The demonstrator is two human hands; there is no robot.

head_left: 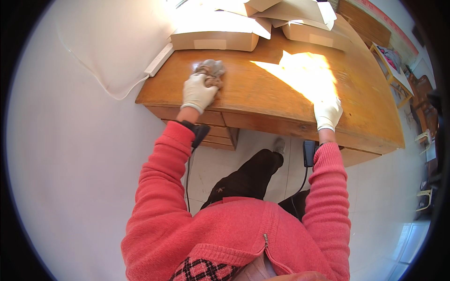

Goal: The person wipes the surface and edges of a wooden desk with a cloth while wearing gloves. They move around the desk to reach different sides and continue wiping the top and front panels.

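Observation:
My left hand [199, 92], in a white glove, presses a crumpled grey-brown rag [212, 69] onto the top of a wooden desk [262, 89] near its left end. My right hand [327, 111], also gloved, rests flat near the desk's front edge, in a patch of bright sunlight. Both arms wear red sleeves, and a small black device with a cable hangs at each wrist.
Flat cardboard boxes [215, 35] lie along the back of the desk, with more boxes [309, 23] to the right. Drawers [215, 133] sit under the desk's left side. A white wall fills the left. Yellow-framed furniture [396, 70] stands at the far right.

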